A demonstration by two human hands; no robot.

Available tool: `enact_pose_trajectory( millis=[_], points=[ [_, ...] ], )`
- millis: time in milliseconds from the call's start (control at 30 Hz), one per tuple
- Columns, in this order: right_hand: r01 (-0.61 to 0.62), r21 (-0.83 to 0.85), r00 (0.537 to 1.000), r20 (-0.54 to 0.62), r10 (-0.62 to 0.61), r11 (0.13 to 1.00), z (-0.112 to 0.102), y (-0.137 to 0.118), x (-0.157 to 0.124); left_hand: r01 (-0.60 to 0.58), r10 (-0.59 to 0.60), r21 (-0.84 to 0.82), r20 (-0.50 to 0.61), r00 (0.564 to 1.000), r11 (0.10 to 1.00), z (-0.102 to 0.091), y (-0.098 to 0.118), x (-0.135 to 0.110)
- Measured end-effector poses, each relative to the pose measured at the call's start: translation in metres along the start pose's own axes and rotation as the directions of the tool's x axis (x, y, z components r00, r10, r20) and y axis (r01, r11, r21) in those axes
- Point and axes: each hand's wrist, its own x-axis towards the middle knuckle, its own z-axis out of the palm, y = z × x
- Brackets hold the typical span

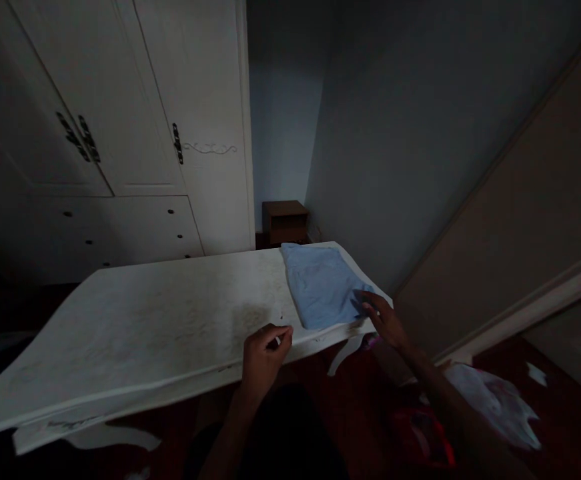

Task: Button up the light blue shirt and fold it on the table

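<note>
A folded light blue cloth (323, 283) lies flat on the right end of a long white table (170, 313). My right hand (380, 317) is at the cloth's near right corner, its fingers spread and the fingertips touching or just over the fabric. Left of the cloth's near edge, my left hand (265, 357) hovers by the front rim of the table. Its fingers are curled and the thumb meets the index fingertip, with nothing visible between them. What kind of garment or linen the cloth is cannot be made out in the dim light.
Behind the table stands a white wardrobe (205, 80) with dark handles. A small brown cabinet (285, 220) sits in the corner by the grey wall. On the dark red floor at right lie a whitish plastic bag (495, 403) and a red item (420, 437).
</note>
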Motion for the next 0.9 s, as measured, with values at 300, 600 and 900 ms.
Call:
enact_pose_trajectory(
  millis=[300, 600, 900],
  points=[
    [0.301, -0.148, 0.927, 0.276, -0.253, 0.942, 0.016, -0.001, 0.000, -0.104, 0.050, 0.240, 0.222, 0.974, 0.965, 0.069, -0.042, 0.029],
    [0.320, -0.100, 0.918, 0.280, -0.282, 0.942, 0.015, 0.019, -0.011, -0.405, 0.058, 0.448, 0.611, 0.790, 0.797, 0.085, -0.060, 0.046],
    [0.308, -0.085, 0.906, 0.331, -0.265, 0.947, 0.000, 0.040, -0.019, -0.422, 0.042, 0.450, 0.643, 0.764, 0.787, 0.083, -0.065, 0.042]
  ],
)
